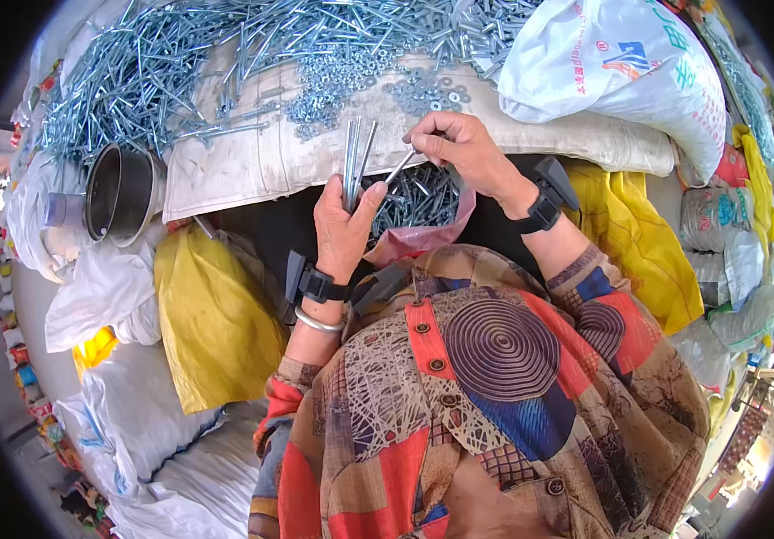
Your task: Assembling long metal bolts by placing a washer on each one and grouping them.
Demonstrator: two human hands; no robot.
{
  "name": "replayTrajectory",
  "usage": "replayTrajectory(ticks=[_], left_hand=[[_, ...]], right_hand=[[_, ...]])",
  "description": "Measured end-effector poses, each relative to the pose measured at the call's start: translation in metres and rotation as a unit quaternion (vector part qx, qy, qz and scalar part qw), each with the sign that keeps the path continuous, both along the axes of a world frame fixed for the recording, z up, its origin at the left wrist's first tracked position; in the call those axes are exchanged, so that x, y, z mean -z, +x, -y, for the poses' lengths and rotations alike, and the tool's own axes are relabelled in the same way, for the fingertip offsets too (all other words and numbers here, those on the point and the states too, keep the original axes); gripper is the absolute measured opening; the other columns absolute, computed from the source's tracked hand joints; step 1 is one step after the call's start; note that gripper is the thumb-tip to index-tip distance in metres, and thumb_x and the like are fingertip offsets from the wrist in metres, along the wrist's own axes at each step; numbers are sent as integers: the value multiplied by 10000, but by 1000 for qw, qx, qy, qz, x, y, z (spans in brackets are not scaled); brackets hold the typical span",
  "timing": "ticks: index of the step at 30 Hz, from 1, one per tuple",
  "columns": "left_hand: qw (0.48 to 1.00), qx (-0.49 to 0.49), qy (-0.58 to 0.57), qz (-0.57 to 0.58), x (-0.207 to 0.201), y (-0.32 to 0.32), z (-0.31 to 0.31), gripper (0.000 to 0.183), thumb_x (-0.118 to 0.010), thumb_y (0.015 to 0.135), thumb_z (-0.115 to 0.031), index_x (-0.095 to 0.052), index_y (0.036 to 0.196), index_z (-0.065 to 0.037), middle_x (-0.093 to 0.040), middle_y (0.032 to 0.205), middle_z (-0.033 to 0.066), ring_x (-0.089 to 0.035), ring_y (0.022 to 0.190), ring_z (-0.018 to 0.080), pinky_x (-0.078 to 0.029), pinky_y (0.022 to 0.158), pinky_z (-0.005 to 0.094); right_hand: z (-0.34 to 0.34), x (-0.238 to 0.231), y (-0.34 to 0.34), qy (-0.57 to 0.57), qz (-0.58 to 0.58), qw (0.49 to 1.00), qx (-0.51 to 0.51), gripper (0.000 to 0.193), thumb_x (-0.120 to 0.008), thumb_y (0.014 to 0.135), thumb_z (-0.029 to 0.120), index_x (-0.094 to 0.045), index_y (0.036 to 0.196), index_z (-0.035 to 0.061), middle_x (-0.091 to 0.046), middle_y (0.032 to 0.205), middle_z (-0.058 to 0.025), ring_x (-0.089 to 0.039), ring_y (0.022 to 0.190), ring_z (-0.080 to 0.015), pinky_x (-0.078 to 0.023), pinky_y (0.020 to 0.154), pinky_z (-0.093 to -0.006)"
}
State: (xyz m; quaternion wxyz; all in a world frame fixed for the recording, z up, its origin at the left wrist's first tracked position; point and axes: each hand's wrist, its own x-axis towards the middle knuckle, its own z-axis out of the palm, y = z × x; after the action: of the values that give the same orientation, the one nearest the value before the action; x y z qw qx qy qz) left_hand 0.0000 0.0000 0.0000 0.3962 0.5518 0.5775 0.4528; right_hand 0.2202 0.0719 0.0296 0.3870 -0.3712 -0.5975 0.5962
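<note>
My left hand [342,229] is closed around a small bunch of long silver bolts [356,148] that stand upright out of the fist. My right hand [459,144] pinches a single bolt [400,166] between thumb and fingers, its free end angled toward the bunch. Both hands hover over a pink plastic bag [423,235] filled with more bolts [418,198]. A black band sits on each wrist, and a silver bangle on the left one.
A large heap of bolts [145,72], nuts and washers [333,76] covers a dirty white cloth [243,166] ahead. A dark metal pot [122,193] stands at the left. White sacks [620,63] and yellow bags [212,314] crowd both sides.
</note>
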Motion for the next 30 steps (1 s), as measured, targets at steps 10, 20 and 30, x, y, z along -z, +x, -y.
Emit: replayTrajectory(ticks=[10,20,30], left_hand=[[996,8,52,-75,-14,-11,3,397,-774,835,-293,-490,759,-26,-487,616,31,-426,566,110,-387,519,285],[993,10,63,-95,5,-13,3,354,-713,895,-267,-488,803,-11,-528,603,67,-476,520,137,-406,493,309],[995,-71,-4,77,19,-66,-13,299,-612,970,-315,-526,840,-60,-533,650,-11,-518,538,49,-415,469,212]], right_hand=[[6,-12,-11,3,88,996,-33,163,-648,918,165,-678,954,9,-638,810,9,-530,680,-52,-450,620,-224],[13,-11,-46,114,179,973,-91,278,-546,975,251,-633,1051,-1,-672,927,-138,-647,859,-254,-506,804,-337],[-112,33,-21,436,422,790,86,207,-557,910,204,-645,919,18,-626,897,-191,-612,856,-395,-489,769,-461]])
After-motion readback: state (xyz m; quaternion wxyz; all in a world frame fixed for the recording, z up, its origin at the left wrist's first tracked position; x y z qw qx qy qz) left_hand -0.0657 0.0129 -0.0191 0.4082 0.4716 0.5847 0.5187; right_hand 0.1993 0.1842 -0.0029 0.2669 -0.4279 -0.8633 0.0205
